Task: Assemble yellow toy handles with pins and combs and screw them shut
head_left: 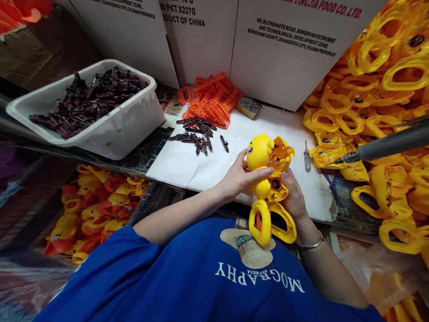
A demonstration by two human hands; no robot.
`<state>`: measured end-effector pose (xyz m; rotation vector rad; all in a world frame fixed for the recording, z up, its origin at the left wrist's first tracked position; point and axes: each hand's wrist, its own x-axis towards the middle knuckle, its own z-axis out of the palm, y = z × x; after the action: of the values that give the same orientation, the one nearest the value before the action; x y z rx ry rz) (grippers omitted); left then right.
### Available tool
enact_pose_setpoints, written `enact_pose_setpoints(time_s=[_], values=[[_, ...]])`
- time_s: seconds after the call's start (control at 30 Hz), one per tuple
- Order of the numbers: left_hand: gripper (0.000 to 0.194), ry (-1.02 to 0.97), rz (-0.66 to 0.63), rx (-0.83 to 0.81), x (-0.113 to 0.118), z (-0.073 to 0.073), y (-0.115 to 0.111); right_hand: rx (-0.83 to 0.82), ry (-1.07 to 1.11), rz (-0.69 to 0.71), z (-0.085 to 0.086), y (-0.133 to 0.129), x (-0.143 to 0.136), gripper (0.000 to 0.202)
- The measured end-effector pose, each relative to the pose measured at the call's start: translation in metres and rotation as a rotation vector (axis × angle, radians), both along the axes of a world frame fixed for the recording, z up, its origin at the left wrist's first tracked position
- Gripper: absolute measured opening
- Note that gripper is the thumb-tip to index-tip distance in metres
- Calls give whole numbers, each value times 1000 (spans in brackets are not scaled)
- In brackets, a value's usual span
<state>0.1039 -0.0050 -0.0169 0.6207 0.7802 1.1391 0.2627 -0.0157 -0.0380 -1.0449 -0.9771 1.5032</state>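
Note:
Both hands hold a yellow plastic duck toy (258,154) above the near edge of the white sheet (181,172). It is split into two half shells with ring-shaped handles hanging down. My left hand (241,175) is closed around the outer half, which has an eye and a beak, its thumb across the seam. Gripped by my right hand (295,192) is the other half shell (280,190), its hollow inside partly showing with a dark round part. Between the halves an orange piece (258,221) shows through the handle ring.
A white tub (140,120) of dark plastic pieces stands left. Orange frames (214,105), loose dark pieces (201,134) and a small screw-filled box (248,107) lie ahead. A screwdriver (307,158) and a hanging power driver (385,145) are right, beside piled yellow shells (389,188).

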Motion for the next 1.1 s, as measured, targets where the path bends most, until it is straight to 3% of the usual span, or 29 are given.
enact_pose_setpoints(time_s=[0.37,1.1], values=[[88,14,-16,6,2,-2,-2,33,-20,-29,-2,-1,0,44],[70,94,-12,135,4,1,-6,97,-158,21,-12,1,9,48]])
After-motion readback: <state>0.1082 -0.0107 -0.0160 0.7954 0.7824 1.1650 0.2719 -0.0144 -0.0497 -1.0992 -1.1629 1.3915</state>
